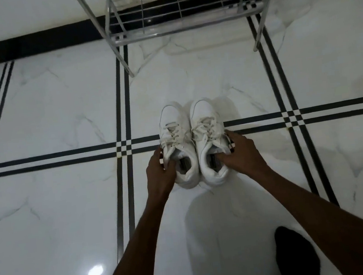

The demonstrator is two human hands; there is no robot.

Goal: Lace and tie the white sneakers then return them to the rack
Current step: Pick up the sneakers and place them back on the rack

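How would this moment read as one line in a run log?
left hand: grips left sneaker | right hand: grips right sneaker | sneakers: laced, side by side on floor | rack: ahead, bottom shelf empty

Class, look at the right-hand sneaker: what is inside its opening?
Inside the right sneaker: a dark insole label and the right hand's fingers hooked over the collar. The toe interior is hidden.

The floor [46, 103] is glossy white marble-look tile with grey veining and smooth black inlaid strips, mirroring a lamp at near left. The sneakers [193, 142] look like smooth matt white leather with flat woven cloth laces. The far rack [179, 12] is shiny metal wire.
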